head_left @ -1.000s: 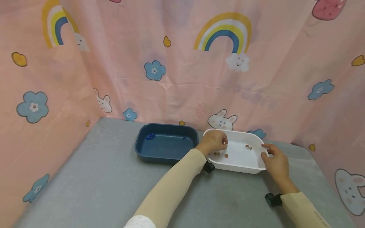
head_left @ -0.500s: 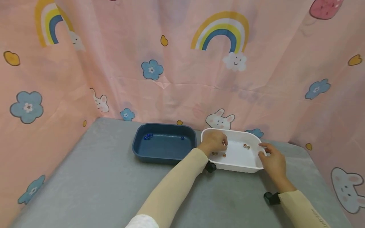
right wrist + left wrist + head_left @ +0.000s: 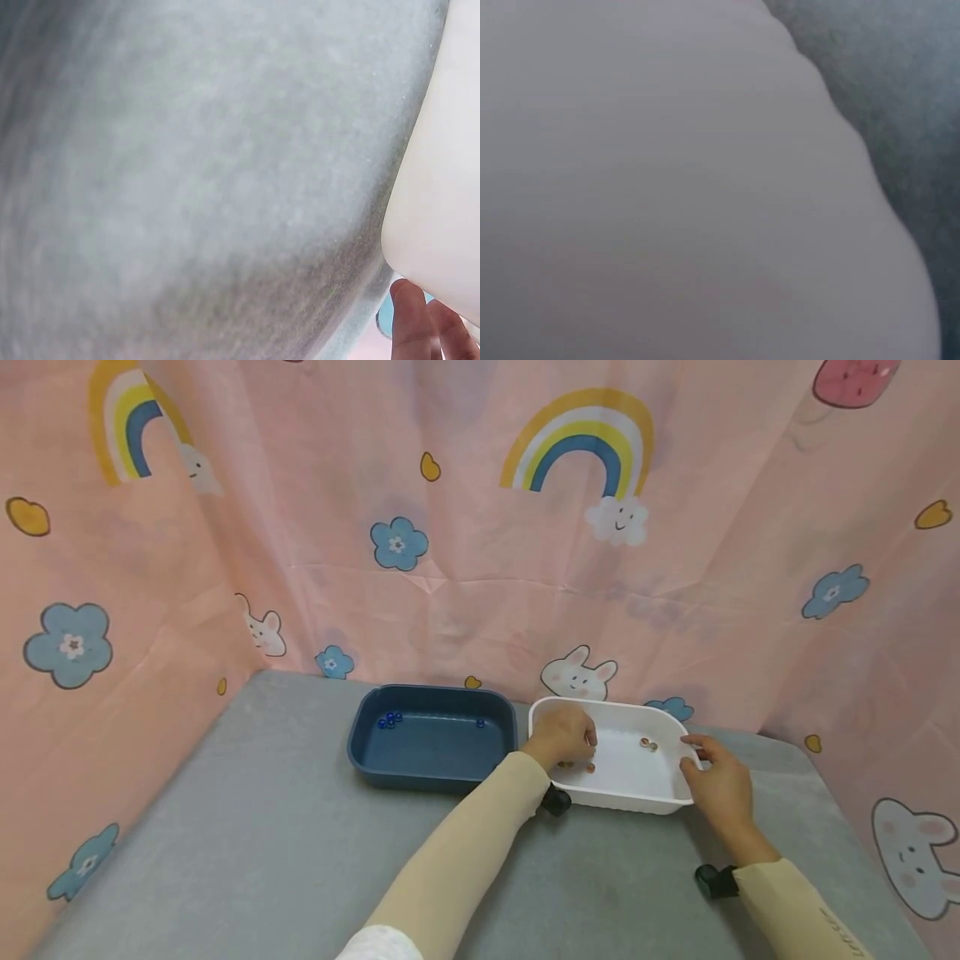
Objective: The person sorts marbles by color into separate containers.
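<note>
A white tray (image 3: 611, 797) stands at the back right of the table, with several small brownish marbles (image 3: 590, 768) on its floor. My left hand (image 3: 561, 737) reaches down inside its left end, fingers curled; whether a marble is between the fingertips is hidden. The tray's right rim is gripped by my right hand (image 3: 720, 785). In the right wrist view, fingertips (image 3: 409, 300) touch the outside of the white tray (image 3: 439, 187). The left wrist view is mostly filled by the blurred wall of the white tray (image 3: 705, 165).
Close by on the left stands a dark blue tray (image 3: 420, 779), holding several blue marbles (image 3: 390, 722) at its left and one blue marble (image 3: 480, 723) at its right. A pink patterned curtain (image 3: 465, 610) hangs behind the grey table (image 3: 300, 843).
The head view has shifted slightly. My left hand has moved very little inside the white tray; my right hand keeps its hold on the rim.
</note>
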A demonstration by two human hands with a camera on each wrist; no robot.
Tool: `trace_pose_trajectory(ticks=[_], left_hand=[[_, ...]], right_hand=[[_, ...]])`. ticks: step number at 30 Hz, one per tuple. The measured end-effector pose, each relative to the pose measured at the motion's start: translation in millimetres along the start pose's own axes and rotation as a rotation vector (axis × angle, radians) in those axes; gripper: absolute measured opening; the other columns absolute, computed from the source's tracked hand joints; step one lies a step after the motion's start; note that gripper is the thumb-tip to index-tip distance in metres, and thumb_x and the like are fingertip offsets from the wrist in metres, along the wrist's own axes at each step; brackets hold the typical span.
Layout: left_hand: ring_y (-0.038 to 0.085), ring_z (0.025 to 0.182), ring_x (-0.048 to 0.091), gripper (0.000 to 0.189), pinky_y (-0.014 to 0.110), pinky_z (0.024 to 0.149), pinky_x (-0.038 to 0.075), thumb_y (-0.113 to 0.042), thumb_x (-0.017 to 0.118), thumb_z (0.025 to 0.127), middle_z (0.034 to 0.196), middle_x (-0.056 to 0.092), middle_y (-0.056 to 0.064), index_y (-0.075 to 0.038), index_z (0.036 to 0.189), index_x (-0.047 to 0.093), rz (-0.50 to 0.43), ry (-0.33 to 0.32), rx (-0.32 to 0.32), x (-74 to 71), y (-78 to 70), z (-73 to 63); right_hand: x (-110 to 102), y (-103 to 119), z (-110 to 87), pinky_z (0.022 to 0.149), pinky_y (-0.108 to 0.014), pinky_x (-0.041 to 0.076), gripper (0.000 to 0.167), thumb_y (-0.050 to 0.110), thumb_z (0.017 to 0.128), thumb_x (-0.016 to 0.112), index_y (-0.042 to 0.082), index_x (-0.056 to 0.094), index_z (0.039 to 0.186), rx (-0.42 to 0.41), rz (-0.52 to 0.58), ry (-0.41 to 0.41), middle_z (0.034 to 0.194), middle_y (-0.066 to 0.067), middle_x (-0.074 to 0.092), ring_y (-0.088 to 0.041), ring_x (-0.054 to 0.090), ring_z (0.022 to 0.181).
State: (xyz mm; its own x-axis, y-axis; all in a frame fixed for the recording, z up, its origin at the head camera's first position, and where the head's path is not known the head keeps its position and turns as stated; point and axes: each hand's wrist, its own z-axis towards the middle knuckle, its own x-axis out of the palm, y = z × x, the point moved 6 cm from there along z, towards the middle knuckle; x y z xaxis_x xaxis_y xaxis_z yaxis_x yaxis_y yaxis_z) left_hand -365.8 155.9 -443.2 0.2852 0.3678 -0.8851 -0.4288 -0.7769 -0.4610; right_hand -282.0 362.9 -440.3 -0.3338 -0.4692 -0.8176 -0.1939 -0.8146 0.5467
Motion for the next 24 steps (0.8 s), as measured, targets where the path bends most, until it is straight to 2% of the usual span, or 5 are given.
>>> trace_pose_trajectory(ticks=[6,12,18,21,24], left_hand=[[0.002,0.042,0.049,0.004,0.016,0.043,0.039,-0.02,0.07,0.083,0.059,0.058,-0.01,-0.02,0.079,0.071,0.038,0.011,-0.001,2.9,0.2,-2.1],[0.003,0.048,0.051,0.003,0.017,0.047,0.041,-0.022,0.071,0.084,0.061,0.058,-0.01,-0.022,0.08,0.071,0.045,0.026,-0.025,6.5,4.7,-1.1],[0.003,0.049,0.052,0.002,0.018,0.048,0.041,-0.022,0.071,0.084,0.064,0.059,-0.01,-0.023,0.082,0.071,0.036,0.016,-0.014,8.3,8.6,0.0],[0.002,0.052,0.054,0.003,0.017,0.052,0.042,-0.023,0.069,0.085,0.073,0.061,-0.012,-0.023,0.088,0.071,0.018,0.002,0.004,1.7,5.6,-3.4],[0.0,0.065,0.056,0.009,0.016,0.06,0.043,-0.026,0.068,0.088,0.083,0.064,-0.013,-0.023,0.095,0.071,-0.007,-0.046,0.051,-14.0,-1.5,-10.0]], right_hand=[[2,0,-0.7,0.054,-0.027,0.043,0.037,0.012,0.092,0.054,0.004,0.057,0.129,0.009,0.002,0.013,0.119,-0.03,0.059,-0.035,0.055,0.085],[4,1,-0.1,0.054,-0.028,0.04,0.036,0.011,0.091,0.055,0.003,0.058,0.127,-0.015,0.004,-0.011,0.116,-0.029,0.061,-0.034,0.055,0.084],[7,1,0.1,0.052,-0.028,0.039,0.036,0.01,0.091,0.054,0.003,0.059,0.126,-0.032,0.006,-0.031,0.113,-0.03,0.062,-0.032,0.057,0.078],[7,0,0.1,0.052,-0.028,0.039,0.036,0.011,0.091,0.054,0.003,0.059,0.126,-0.032,0.003,-0.026,0.114,-0.03,0.062,-0.033,0.057,0.079],[7,-1,0.5,0.055,-0.029,0.039,0.038,0.013,0.092,0.055,0.004,0.057,0.13,-0.024,-0.013,-0.013,0.116,-0.03,0.061,-0.034,0.057,0.081]])
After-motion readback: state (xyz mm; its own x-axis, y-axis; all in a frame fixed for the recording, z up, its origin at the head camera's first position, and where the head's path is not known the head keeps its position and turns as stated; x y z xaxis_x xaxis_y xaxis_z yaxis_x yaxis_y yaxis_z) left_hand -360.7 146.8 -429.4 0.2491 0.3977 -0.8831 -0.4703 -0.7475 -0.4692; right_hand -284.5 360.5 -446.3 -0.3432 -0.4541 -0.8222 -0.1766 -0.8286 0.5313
